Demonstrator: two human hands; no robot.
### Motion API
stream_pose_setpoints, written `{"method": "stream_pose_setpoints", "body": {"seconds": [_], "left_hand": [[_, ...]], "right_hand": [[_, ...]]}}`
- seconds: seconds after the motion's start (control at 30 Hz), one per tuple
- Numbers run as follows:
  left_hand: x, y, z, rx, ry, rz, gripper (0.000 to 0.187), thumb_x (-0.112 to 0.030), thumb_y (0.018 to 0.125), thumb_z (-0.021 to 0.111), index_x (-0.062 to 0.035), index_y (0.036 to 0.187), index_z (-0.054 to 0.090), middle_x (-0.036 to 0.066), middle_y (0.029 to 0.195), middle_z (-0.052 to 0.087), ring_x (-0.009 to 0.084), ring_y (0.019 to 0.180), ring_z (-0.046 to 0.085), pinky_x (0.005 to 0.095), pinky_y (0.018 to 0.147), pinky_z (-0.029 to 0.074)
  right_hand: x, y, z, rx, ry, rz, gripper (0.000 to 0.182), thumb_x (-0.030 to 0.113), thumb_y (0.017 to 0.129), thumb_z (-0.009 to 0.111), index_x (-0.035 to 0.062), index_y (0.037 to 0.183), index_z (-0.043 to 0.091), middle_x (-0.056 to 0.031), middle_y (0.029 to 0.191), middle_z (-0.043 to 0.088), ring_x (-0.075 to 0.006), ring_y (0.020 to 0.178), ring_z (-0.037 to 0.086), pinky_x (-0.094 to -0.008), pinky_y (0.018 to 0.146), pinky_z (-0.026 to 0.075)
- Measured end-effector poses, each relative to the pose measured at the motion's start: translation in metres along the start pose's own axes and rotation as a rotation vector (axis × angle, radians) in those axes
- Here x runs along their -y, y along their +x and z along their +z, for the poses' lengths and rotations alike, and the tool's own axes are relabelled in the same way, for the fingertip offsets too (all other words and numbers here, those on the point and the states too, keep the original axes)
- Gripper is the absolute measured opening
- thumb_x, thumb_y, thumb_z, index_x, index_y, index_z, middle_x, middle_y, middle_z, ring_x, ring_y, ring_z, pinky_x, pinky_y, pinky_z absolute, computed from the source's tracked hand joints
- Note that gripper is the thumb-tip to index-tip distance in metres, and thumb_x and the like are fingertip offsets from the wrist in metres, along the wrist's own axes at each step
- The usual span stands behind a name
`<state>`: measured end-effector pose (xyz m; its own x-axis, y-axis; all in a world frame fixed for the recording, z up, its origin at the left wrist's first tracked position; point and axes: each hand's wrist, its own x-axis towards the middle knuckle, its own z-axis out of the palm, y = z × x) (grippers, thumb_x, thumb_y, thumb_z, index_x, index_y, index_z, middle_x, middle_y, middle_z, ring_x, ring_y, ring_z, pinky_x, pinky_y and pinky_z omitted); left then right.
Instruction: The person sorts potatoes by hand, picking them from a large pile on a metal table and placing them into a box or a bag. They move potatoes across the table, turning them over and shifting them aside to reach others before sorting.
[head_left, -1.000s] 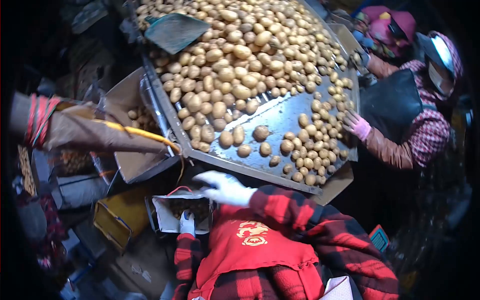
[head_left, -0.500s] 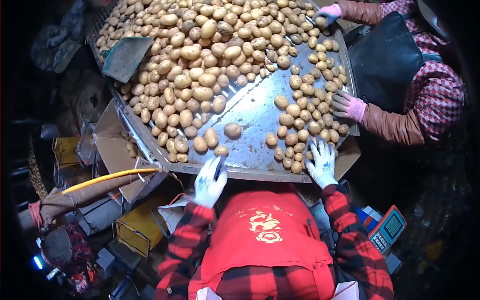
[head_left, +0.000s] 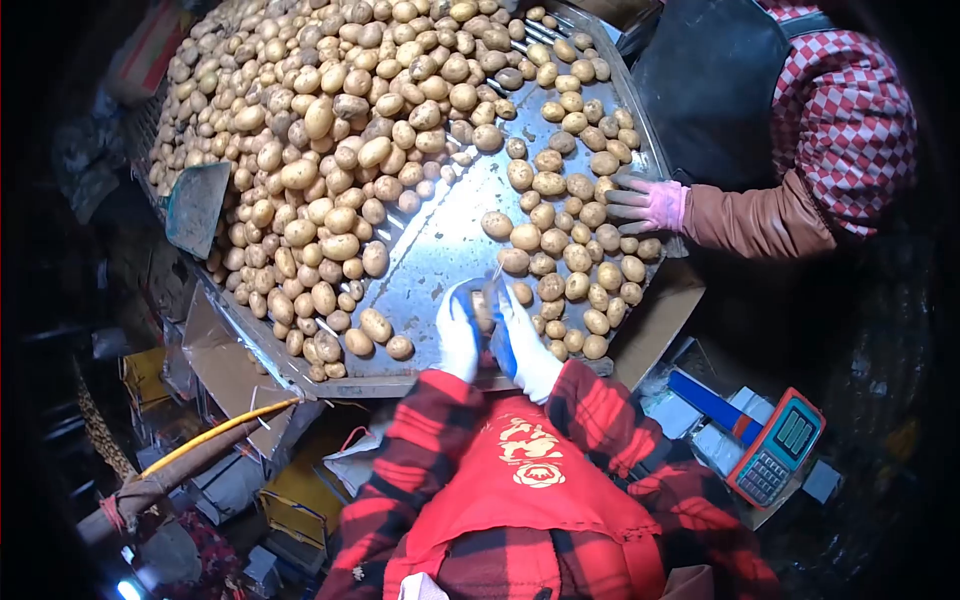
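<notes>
My left hand (head_left: 459,333), in a white glove with blue on the palm side, is closed round a brownish potato (head_left: 483,311) above the front edge of the metal table (head_left: 430,275). Against that potato presses my right hand (head_left: 526,346), gloved the same way, its fingers curled toward the left hand. The fingers partly hide the potato. Right of my hands lies a spread of loose potatoes (head_left: 577,258). Two or three single potatoes (head_left: 375,325) rest left of them, by the front rim.
A large potato heap (head_left: 300,175) covers the table's left and back, with a green-edged scoop (head_left: 198,210) against it. A co-worker's gloved hand (head_left: 650,205) rests by the right potatoes. A cardboard box (head_left: 655,315) and a scale (head_left: 778,450) stand at right.
My hands have come together from either side of the table's front edge. The single potato from the bare metal is now between them. The view has shifted; the co-worker's other hand is out of view.
</notes>
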<state>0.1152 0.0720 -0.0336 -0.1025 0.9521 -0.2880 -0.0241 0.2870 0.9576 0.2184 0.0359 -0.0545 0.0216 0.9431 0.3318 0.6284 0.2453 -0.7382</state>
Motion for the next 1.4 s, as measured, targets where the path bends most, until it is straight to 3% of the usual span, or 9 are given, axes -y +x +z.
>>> {"method": "stream_pose_setpoints", "body": {"seconds": [0.07,0.3,0.83,0.93,1.07,1.13,1.23,1.3,1.4], "left_hand": [[-0.02,-0.002,0.011,0.134,0.391,0.25,0.037,-0.027,0.102,0.051,-0.0025,0.126,0.063,0.02,0.122,0.065,0.0336,0.113,0.062,0.0443,0.101,0.047],[0.003,0.009,-0.008,0.214,0.727,0.4,0.038,-0.012,0.095,0.056,-0.006,0.131,0.061,0.02,0.14,0.055,0.0397,0.131,0.049,0.0484,0.112,0.037],[-0.049,0.044,-0.023,0.499,0.245,-0.041,0.032,-0.014,0.102,0.051,-0.0003,0.127,0.064,0.013,0.123,0.067,0.0266,0.12,0.061,0.0367,0.105,0.045],[-0.064,0.067,-0.021,0.563,0.038,-0.198,0.042,-0.029,0.106,0.052,-0.0064,0.141,0.055,0.011,0.13,0.063,0.0284,0.125,0.058,0.0392,0.106,0.047],[-0.073,0.095,-0.03,0.504,-0.903,-0.773,0.06,-0.041,0.104,0.054,-0.0164,0.155,0.033,0.014,0.151,0.044,0.0335,0.134,0.049,0.0481,0.106,0.047],[-0.056,0.1,-0.048,0.559,-0.568,-0.474,0.048,-0.034,0.106,0.051,-0.013,0.148,0.042,0.016,0.141,0.054,0.033,0.124,0.057,0.0405,0.098,0.054],[-0.067,0.106,-0.077,0.298,-0.958,-0.957,0.042,-0.031,0.108,0.046,-0.0011,0.137,0.051,0.018,0.124,0.063,0.0338,0.105,0.065,0.0395,0.08,0.06],[-0.077,0.101,-0.083,0.308,-0.94,-0.965,0.036,-0.032,0.105,0.053,-0.0034,0.128,0.055,0.015,0.116,0.063,0.032,0.104,0.065,0.0389,0.08,0.06],[-0.053,0.101,-0.092,0.35,-1.045,-1.166,0.032,-0.03,0.102,0.06,-0.006,0.123,0.059,0.013,0.109,0.063,0.03,0.102,0.064,0.0401,0.08,0.06]], "right_hand": [[-0.007,0.037,-0.011,-0.187,1.531,0.984,0.047,0.008,0.103,0.057,0.0022,0.148,0.046,-0.0091,0.133,0.061,-0.0165,0.113,0.06,-0.0294,0.097,0.051],[-0.039,0.139,-0.061,0.328,-0.858,0.02,0.049,0.034,0.084,0.071,0.0233,0.131,0.062,-0.0053,0.142,0.053,-0.0302,0.132,0.046,-0.0532,0.107,0.033],[-0.109,0.214,-0.042,0.358,-1.14,0.243,0.032,0.018,0.091,0.056,0.0152,0.122,0.062,-0.0085,0.112,0.064,-0.0274,0.105,0.061,-0.0474,0.089,0.044],[-0.095,0.223,-0.073,0.057,-0.596,0.15,0.026,0.025,0.083,0.067,0.0075,0.102,0.066,-0.0137,0.091,0.069,-0.0367,0.081,0.067,-0.0486,0.069,0.051],[-0.029,0.192,-0.071,0.543,0.086,0.3,0.047,0.025,0.081,0.071,0.0064,0.124,0.067,-0.0194,0.123,0.068,-0.0374,0.117,0.063,-0.0447,0.102,0.049],[-0.036,0.209,-0.066,0.364,-0.058,0.067,0.04,0.019,0.081,0.068,0.0053,0.119,0.068,-0.0213,0.117,0.068,-0.0403,0.107,0.065,-0.0464,0.094,0.052],[-0.079,0.232,-0.095,0.025,-0.976,0.157,0.037,0.019,0.082,0.061,0.0077,0.117,0.062,-0.0153,0.102,0.062,-0.0366,0.09,0.061,-0.0515,0.08,0.044],[-0.138,0.229,-0.106,0.367,-1.07,0.704,0.036,0.024,0.093,0.051,0.0097,0.123,0.061,-0.0154,0.122,0.058,-0.0346,0.107,0.061,-0.0569,0.084,0.042],[-0.17,0.222,-0.101,0.323,-1.325,0.565,0.025,0.019,0.094,0.049,0.0125,0.112,0.065,-0.0135,0.108,0.066,-0.0348,0.101,0.066,-0.0557,0.076,0.048]]}}
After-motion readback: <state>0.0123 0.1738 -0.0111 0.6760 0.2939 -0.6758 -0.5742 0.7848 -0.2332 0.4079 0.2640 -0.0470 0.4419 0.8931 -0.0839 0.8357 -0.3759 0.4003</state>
